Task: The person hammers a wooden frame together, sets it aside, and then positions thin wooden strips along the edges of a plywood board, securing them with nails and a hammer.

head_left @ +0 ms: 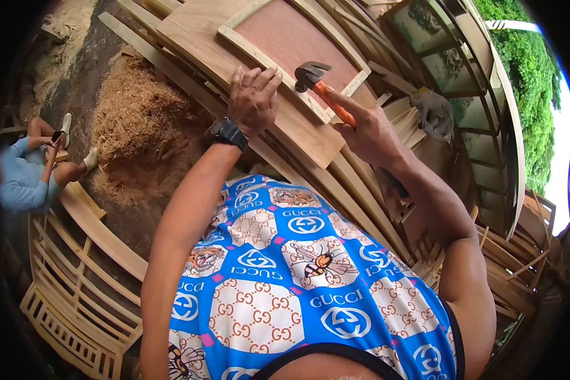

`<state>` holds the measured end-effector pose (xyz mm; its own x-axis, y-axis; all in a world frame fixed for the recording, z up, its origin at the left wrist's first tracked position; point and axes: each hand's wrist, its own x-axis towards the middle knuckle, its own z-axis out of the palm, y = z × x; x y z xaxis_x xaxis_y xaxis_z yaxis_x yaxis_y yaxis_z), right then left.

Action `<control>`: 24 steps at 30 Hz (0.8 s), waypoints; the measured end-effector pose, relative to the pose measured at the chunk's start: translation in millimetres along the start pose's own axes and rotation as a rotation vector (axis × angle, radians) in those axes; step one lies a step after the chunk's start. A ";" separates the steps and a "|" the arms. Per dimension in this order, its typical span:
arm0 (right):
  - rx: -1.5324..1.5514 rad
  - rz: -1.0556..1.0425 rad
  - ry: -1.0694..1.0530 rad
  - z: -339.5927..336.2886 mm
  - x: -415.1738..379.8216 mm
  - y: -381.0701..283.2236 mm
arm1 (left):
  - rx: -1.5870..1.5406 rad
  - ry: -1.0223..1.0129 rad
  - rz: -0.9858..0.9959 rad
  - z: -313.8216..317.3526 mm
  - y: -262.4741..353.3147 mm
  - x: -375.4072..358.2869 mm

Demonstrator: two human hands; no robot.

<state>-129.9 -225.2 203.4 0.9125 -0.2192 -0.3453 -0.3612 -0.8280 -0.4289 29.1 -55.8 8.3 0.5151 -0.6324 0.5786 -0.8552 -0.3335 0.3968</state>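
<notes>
My right hand (367, 130) is wrapped round the orange handle of a claw hammer (311, 75), whose dark head is over the near edge of a wooden frame (247, 47). The frame surrounds a flat reddish-brown panel (282, 39) and lies on wide wooden boards (307, 140). My left hand (254, 101), with a black watch at the wrist, rests on the frame's near edge, left of the hammer head. Its fingers are bent and close together; whatever is under them is hidden.
A heap of sawdust (133, 114) lies on the ground at the left. Beyond it sits a person (28, 174) in light blue. Slatted woodwork (76, 297) stands at the lower left. Meshed frames (459, 82), a plastic bag (434, 114) and stacked timber are at the right.
</notes>
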 end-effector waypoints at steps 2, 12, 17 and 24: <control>0.001 -0.068 0.106 0.4 7.4 0.0 | -0.005 -0.007 -0.033 0.7 4.2 -0.9; -0.059 -0.146 0.032 -52.0 70.3 -62.0 | -0.019 -0.013 -0.104 -1.7 15.8 -0.3; -0.062 -0.328 0.233 -48.6 85.9 -71.3 | -0.040 0.033 -0.098 0.2 18.7 1.4; -0.008 -0.242 -0.066 -50.2 86.0 -49.5 | -0.061 0.038 -0.108 -6.0 25.1 1.1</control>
<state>-24.0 -229.0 236.9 0.9576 0.0200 -0.2874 -0.1319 -0.8563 -0.4993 8.5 -60.6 23.2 0.6070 -0.5679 0.5559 -0.7899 -0.3547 0.5003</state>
